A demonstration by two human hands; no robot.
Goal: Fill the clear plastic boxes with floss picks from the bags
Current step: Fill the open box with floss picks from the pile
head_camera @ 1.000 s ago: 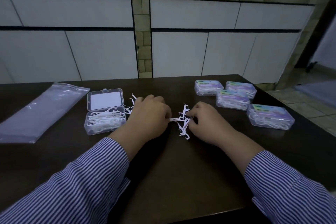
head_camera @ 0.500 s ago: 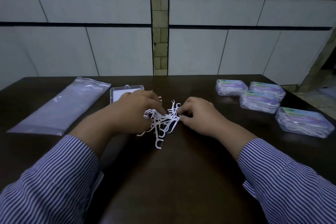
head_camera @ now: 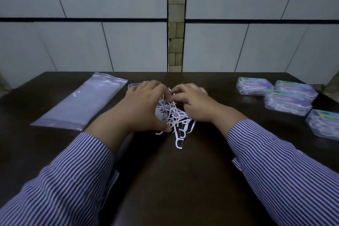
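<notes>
A loose pile of white floss picks (head_camera: 174, 117) lies on the dark table (head_camera: 165, 180) between my two hands. My left hand (head_camera: 141, 110) curls round the pile's left side, thumb at its near edge. My right hand (head_camera: 194, 102) curls over the pile's right side, fingertips pinching picks at the top. Behind my left hand only a corner of the open clear plastic box (head_camera: 133, 85) shows; the rest is hidden. A flat plastic bag (head_camera: 82, 104) lies to the left.
Several closed clear boxes with coloured labels, filled with picks, sit at the right: one at the back (head_camera: 254, 86), one beside it (head_camera: 295, 91), one nearer (head_camera: 288, 105), one at the edge (head_camera: 324, 124). White panelled cabinets stand behind the table.
Both hands have moved together round the picks and gathered them into a tighter pile. The view has shifted, and my left hand now hides most of the open box.
</notes>
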